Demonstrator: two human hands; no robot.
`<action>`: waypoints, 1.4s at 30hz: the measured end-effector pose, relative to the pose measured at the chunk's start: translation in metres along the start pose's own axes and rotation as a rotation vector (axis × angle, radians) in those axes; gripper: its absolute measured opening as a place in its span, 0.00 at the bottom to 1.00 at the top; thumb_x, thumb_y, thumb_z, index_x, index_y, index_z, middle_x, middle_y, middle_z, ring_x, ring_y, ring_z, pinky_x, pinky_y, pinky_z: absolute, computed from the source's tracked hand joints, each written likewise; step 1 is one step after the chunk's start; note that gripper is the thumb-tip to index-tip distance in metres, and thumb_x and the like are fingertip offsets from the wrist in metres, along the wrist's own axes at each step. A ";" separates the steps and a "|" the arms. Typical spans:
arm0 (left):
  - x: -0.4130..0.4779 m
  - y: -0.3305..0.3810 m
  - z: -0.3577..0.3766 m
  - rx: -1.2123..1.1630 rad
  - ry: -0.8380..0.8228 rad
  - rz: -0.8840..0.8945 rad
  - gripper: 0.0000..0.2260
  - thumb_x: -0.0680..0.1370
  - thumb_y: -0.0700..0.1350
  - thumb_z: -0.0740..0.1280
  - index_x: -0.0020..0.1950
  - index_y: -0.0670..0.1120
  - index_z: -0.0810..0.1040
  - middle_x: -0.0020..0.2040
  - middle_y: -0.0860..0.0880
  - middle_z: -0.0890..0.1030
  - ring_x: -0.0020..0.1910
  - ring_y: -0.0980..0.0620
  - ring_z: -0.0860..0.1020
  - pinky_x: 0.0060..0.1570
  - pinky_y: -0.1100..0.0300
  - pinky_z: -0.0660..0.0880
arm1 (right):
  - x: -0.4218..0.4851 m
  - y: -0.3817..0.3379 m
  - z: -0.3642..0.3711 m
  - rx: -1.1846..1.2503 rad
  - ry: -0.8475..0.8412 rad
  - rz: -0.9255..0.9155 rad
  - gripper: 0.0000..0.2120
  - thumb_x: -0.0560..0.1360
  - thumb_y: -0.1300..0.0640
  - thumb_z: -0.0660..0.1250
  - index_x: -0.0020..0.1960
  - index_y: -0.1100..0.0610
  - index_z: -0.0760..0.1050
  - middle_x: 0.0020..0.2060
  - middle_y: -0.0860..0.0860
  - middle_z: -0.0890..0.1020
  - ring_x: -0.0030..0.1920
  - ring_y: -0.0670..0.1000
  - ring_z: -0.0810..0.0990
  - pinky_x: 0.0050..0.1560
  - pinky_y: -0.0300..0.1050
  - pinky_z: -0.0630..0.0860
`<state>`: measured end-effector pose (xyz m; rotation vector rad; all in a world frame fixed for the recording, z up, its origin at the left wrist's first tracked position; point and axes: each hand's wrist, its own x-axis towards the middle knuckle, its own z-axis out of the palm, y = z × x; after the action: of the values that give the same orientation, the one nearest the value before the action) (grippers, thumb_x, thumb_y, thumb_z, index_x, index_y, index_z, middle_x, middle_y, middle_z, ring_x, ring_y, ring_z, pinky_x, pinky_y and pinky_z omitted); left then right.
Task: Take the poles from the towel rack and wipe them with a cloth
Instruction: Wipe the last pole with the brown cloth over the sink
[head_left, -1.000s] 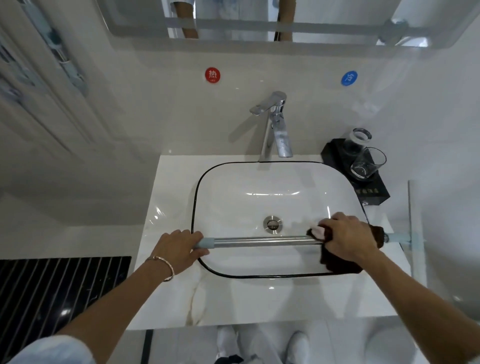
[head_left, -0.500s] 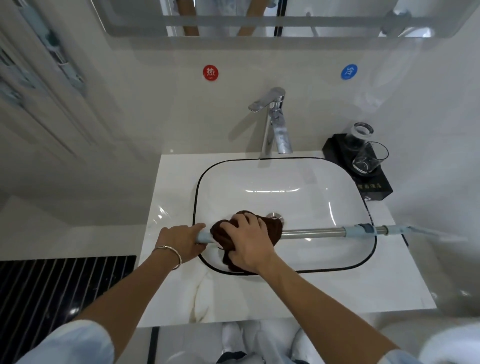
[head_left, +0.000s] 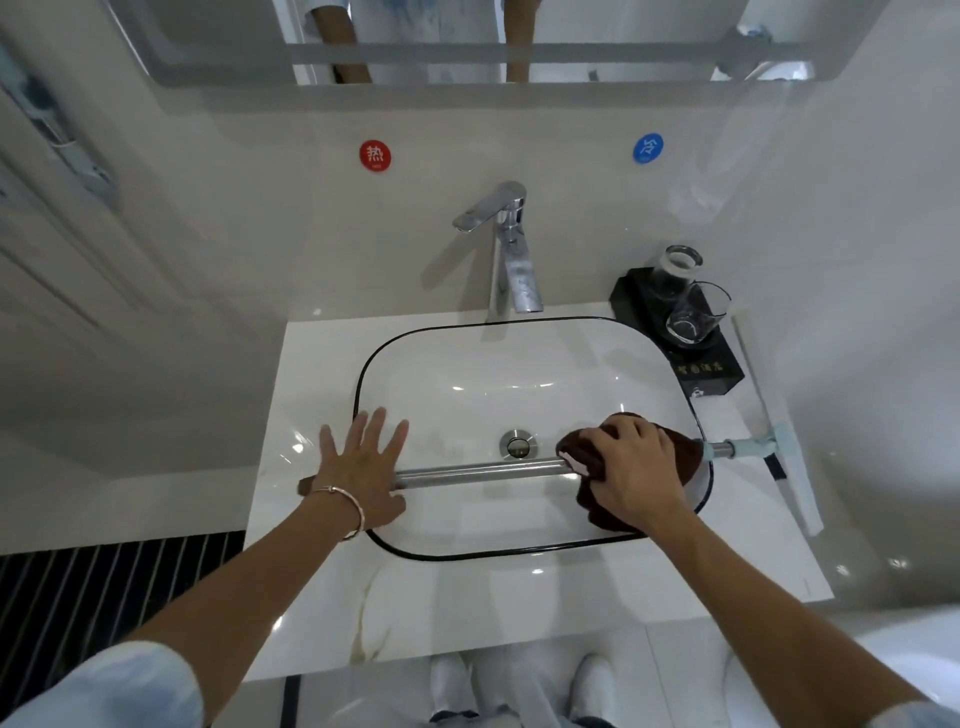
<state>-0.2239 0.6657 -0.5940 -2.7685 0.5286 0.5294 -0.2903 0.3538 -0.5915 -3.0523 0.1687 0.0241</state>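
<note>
A chrome pole (head_left: 483, 472) lies across the front of the white sink basin (head_left: 524, 374), with a pale blue fitting (head_left: 753, 448) at its right end. My left hand (head_left: 363, 467) lies flat over the pole's left end, fingers straight and spread. My right hand (head_left: 636, 475) grips a dark brown cloth (head_left: 675, 457) wrapped round the pole near its right end. The pole's left tip pokes out beside my left wrist.
A chrome faucet (head_left: 511, 260) stands behind the basin. A black tray (head_left: 696, 358) with two glasses sits at the back right of the white counter (head_left: 467, 608). A pale bar (head_left: 774, 415) lies along the counter's right edge. A dark ribbed mat (head_left: 78, 587) covers the floor on the left.
My right hand slid the cloth along the pole from its left end to its right end. My left hand let go of the pole's end and now lies flat on it.
</note>
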 end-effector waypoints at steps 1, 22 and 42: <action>0.003 0.017 -0.007 -0.007 0.022 0.049 0.39 0.75 0.62 0.58 0.77 0.51 0.37 0.77 0.45 0.39 0.76 0.44 0.40 0.69 0.36 0.44 | -0.001 -0.002 0.000 -0.003 0.019 -0.009 0.22 0.58 0.55 0.76 0.52 0.48 0.79 0.49 0.53 0.80 0.52 0.61 0.77 0.53 0.62 0.75; 0.034 0.125 -0.055 -0.349 -0.102 0.262 0.11 0.74 0.48 0.59 0.54 0.51 0.76 0.54 0.49 0.80 0.53 0.48 0.77 0.47 0.58 0.72 | 0.007 0.031 -0.064 0.018 -0.155 -0.242 0.25 0.71 0.51 0.68 0.67 0.45 0.69 0.64 0.49 0.70 0.66 0.56 0.66 0.65 0.53 0.65; 0.018 0.112 -0.048 -0.230 0.005 0.209 0.10 0.77 0.48 0.57 0.56 0.52 0.73 0.48 0.47 0.77 0.50 0.46 0.77 0.43 0.59 0.66 | 0.029 0.045 -0.060 -0.206 0.050 -0.365 0.28 0.53 0.59 0.79 0.52 0.52 0.79 0.56 0.57 0.79 0.58 0.67 0.76 0.58 0.65 0.73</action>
<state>-0.2389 0.5446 -0.5798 -2.9478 0.8112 0.6684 -0.2659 0.3012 -0.5358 -3.2359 -0.4138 -0.0617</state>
